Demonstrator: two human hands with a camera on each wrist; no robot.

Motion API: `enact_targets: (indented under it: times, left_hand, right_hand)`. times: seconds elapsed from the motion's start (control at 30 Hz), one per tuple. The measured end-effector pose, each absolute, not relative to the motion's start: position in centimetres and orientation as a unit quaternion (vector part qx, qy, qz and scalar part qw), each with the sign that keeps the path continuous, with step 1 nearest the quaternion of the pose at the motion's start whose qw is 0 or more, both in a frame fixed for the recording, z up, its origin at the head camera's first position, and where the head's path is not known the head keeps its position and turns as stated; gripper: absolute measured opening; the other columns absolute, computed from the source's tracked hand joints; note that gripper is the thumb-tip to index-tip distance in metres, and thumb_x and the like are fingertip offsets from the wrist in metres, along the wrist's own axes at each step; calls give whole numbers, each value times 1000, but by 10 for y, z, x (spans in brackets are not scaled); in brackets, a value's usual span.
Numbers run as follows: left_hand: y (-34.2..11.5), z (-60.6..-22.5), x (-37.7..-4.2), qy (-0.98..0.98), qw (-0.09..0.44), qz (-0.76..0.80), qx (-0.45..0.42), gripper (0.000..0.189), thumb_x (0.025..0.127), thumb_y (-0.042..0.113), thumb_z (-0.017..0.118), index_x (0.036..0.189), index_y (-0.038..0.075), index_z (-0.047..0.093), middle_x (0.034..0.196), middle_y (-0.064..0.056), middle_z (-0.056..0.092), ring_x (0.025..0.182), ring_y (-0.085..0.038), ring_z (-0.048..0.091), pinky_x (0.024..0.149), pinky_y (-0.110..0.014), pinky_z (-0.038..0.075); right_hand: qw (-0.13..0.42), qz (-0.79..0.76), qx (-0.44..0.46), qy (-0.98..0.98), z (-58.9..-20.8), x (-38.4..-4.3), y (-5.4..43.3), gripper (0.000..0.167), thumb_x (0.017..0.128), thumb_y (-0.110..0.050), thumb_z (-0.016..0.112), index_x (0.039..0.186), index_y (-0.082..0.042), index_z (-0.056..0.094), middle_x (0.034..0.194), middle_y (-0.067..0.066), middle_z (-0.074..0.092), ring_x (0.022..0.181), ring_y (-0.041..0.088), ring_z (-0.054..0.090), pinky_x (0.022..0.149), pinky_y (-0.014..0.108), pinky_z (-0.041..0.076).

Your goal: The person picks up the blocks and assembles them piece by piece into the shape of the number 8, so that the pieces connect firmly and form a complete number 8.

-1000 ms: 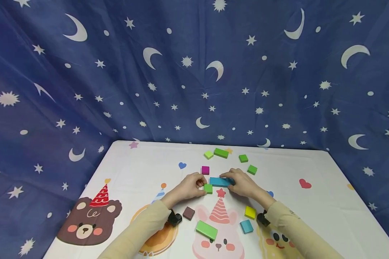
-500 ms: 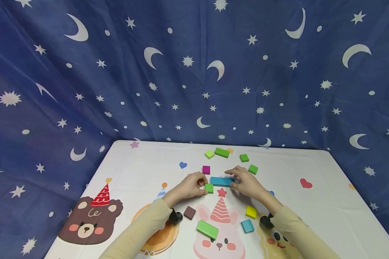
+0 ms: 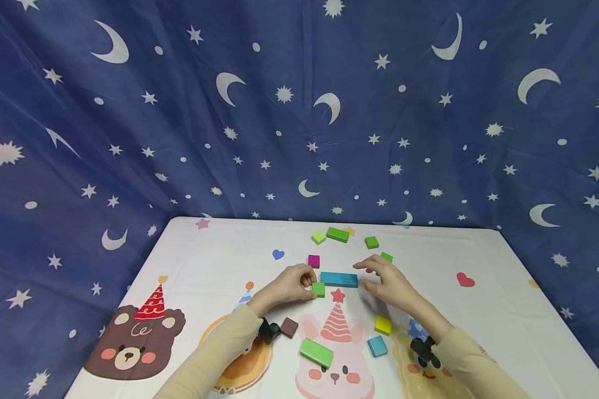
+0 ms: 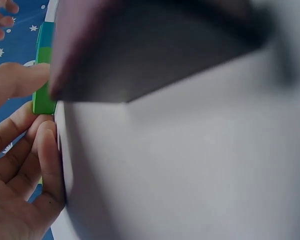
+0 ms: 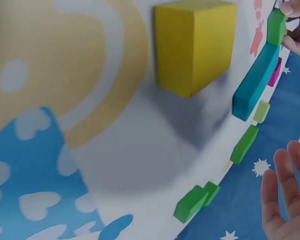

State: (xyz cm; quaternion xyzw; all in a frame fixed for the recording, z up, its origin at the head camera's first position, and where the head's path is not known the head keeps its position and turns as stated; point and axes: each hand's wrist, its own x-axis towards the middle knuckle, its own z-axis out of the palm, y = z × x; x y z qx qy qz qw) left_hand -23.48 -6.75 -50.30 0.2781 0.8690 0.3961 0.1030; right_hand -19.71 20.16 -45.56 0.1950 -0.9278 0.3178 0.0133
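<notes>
My left hand point(image 3: 288, 285) pinches a small green block point(image 3: 318, 289) between thumb and fingers, on the white tabletop. The green block touches the left front corner of a long blue block point(image 3: 339, 279); in the right wrist view the two meet end to end. Just right of the blue block hovers my right hand point(image 3: 393, 285), fingers spread and apart from it, holding nothing. Behind the left fingers sits a magenta block point(image 3: 314, 261). One green block point(image 3: 386, 257) lies partly hidden behind the right hand.
Nearer me lie a brown block point(image 3: 289, 327), a long light green block point(image 3: 316, 353), a yellow block point(image 3: 382, 325) and a small blue block point(image 3: 377, 346). Farther back are a lime block point(image 3: 318, 237), a longer green block point(image 3: 338, 234) and a small green one point(image 3: 371, 242).
My right hand has let go of the long blue block and drawn away to the right. The left hand keeps its pinch on the small green block.
</notes>
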Motion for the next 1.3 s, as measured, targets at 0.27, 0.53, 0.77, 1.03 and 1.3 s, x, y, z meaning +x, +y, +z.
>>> enact_targets:
  times: [0.27,0.53,0.77,1.03,1.3]
  left_hand:
    - [-68,-502,-235,869,123,394,274,26,70,4,80,90,5,63,83,-9,61,76,-12,52,68,-18,43]
    - [-67,-501,-235,867,122,397,275,26,71,4,80,90,6,62,85,-10,61,77,-13,53,69,-19,43]
    - [-67,-502,-235,866,118,399,277,27,71,4,80,91,5,62,86,-10,60,78,-14,54,69,-19,43]
    - [-67,-502,-234,866,115,399,278,27,72,4,79,92,5,62,86,-11,61,79,-15,54,69,-19,43]
    - [-68,-502,-234,865,107,399,285,26,72,4,79,92,5,62,86,-11,60,78,-14,53,69,-19,43]
  right_hand:
    - [39,306,206,-929,-458,-182,212,38,82,-7,71,119,-12,65,111,5,63,99,21,59,86,42,51]
    - [50,309,198,-929,-460,-165,222,40,81,-4,72,118,-18,66,109,2,66,96,20,58,83,37,53]
    - [60,305,185,-932,-463,-150,232,37,79,-6,75,114,-15,67,105,0,68,92,21,59,81,33,53]
    - [30,303,155,-940,-468,-132,242,40,78,-9,76,116,-16,66,105,-3,67,93,18,59,82,36,53]
    - [-1,292,140,-946,-474,-124,244,39,79,-14,77,116,-18,66,105,-7,67,93,15,60,82,36,54]
